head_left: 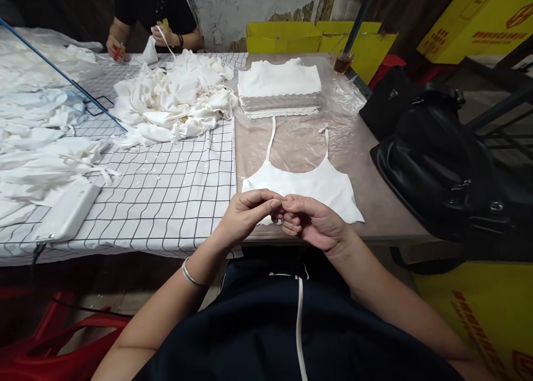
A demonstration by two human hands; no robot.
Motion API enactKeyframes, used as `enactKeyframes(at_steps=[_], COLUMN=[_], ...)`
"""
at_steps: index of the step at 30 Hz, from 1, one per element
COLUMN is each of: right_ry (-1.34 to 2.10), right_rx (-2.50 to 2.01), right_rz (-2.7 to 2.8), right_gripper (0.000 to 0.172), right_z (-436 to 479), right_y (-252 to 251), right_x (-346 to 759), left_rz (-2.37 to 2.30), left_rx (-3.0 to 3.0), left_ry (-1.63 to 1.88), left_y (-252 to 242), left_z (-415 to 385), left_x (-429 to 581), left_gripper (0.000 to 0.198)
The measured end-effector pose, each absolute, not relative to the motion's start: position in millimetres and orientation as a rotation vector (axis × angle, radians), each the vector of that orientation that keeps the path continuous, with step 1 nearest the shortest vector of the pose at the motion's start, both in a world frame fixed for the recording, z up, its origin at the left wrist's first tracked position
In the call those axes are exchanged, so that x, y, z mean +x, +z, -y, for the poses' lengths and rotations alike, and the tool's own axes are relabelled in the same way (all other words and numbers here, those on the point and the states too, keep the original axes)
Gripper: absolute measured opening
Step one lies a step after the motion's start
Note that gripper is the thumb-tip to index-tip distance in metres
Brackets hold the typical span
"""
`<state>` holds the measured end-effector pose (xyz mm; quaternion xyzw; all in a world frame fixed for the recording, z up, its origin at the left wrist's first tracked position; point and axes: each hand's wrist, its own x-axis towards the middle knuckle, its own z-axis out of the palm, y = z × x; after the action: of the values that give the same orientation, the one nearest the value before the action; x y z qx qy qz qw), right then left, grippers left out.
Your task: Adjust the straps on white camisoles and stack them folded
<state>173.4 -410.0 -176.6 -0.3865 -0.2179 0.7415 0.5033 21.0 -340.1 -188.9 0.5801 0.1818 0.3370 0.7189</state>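
Observation:
My left hand (249, 213) and my right hand (316, 220) meet fingertip to fingertip in front of me, just above the near edge of the table. Both are closed in a pinch; whatever sits between the fingers is too small or hidden to name. Beneath and beyond them a white camisole top (306, 182) lies flat, its two thin straps stretched away from me. My hands cover part of its lower hem. Behind the straps stands a neat stack of folded white garments (280, 82) with scalloped edges.
Left of me, a heap of white garments (179, 95) and a white box-shaped device (69, 211) lie on a checked cloth (179, 186). Across the table a co-worker's hands (166, 35) handle white fabric. A black bag (441, 164) sits at right, near yellow boxes (478, 23).

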Motion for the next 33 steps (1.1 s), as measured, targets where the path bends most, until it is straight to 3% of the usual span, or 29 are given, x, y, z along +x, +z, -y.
enactKeyframes(at_steps=[11, 13, 17, 19, 23, 33], right_ry=[1.713, 1.46, 0.7, 0.554, 0.573, 0.537], right_rx=[-1.051, -1.25, -1.537, -1.541, -1.538, -1.512], right_rz=[0.704, 0.94, 1.485, 1.648, 1.71, 1.59], right_gripper=[0.035, 0.033, 0.013, 0.006, 0.009, 0.008], right_z=[404.0, 398.4, 389.6, 388.7, 391.9, 394.8], right_y=[-179.5, -188.3, -213.4, -223.9, -228.9, -217.2], right_x=[176.1, 178.2, 181.2, 183.7, 195.1, 225.3], left_rz=[-0.413, -0.529, -1.055, -1.328, -1.496, -1.591], left_rx=[1.545, 1.581, 1.823, 2.007, 2.108, 2.139], left_ry=[0.668, 0.684, 0.821, 0.727, 0.54, 0.101], left_y=[-179.4, -183.0, -190.1, -191.5, -196.9, -225.3], left_z=[318.6, 287.5, 191.1, 143.9, 86.0, 35.0], left_x=[20.6, 31.9, 75.7, 103.5, 157.8, 223.1], left_gripper=[0.023, 0.023, 0.016, 0.017, 0.023, 0.032])
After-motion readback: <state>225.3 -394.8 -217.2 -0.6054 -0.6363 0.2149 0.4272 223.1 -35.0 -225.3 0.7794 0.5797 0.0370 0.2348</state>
